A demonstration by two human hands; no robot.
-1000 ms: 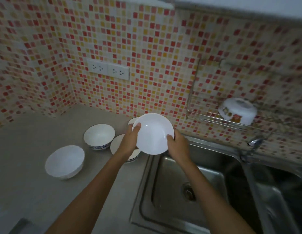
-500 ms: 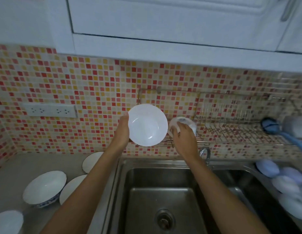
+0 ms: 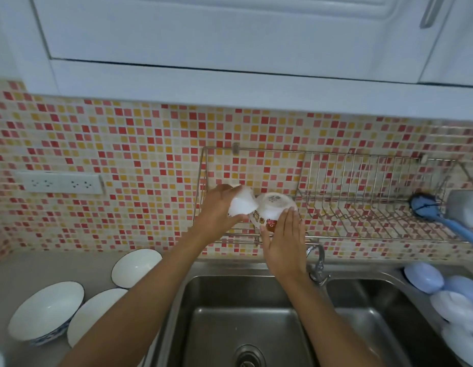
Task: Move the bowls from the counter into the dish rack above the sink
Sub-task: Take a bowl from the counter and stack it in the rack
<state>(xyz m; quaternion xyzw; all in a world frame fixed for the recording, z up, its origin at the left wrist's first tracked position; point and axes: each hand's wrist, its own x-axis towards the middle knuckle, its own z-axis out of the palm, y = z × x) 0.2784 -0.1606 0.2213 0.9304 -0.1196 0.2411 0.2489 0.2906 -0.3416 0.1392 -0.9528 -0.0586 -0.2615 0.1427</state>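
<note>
Since half a second ago the white bowl (image 3: 240, 205), gripped by the left hand (image 3: 217, 207), has swung face-down into the dish rack (image 3: 336, 229) at its left end. The right hand (image 3: 284, 241) lies flat against the patterned bowl (image 3: 273, 210) beside it. Left of the sink (image 3: 246, 313), three bowls (image 3: 46, 311) remain on the counter (image 3: 15, 271).

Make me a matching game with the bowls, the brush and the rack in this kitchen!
Things:
1. plain white bowl
2. white bowl with cartoon pictures
3. blue-rimmed white bowl
4. blue dish brush

Places:
A. on the grey counter
B. right end of the wire dish rack
C. in the left hand
D. under the right hand

Pairs: 1-C, 2-D, 3-A, 4-B
</note>
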